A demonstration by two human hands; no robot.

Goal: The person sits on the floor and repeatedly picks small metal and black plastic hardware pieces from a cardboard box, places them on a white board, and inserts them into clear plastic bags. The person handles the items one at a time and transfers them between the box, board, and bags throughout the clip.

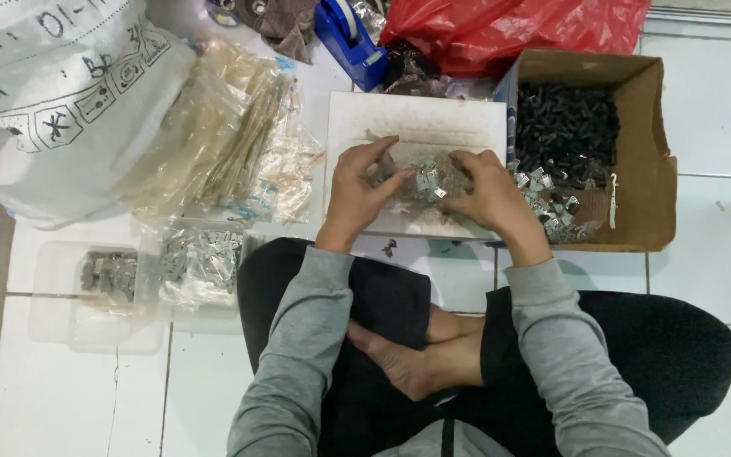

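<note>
Head view shows me both hands over a white tray [416, 114], a loose heap of small metal clips [427, 179] lying between them. My left hand [357, 193] pinches one clip between thumb and forefinger; my right hand [488, 190] rests curled on the heap's far edge, and I cannot tell whether it grips anything. Right of that hand, closer to it, stands a cardboard box [649, 161] of dark parts [564, 127].

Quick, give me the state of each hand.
Left hand: pinching a small silver metal clip.
Right hand: curled on the clip pile; grip cannot be told.
</note>
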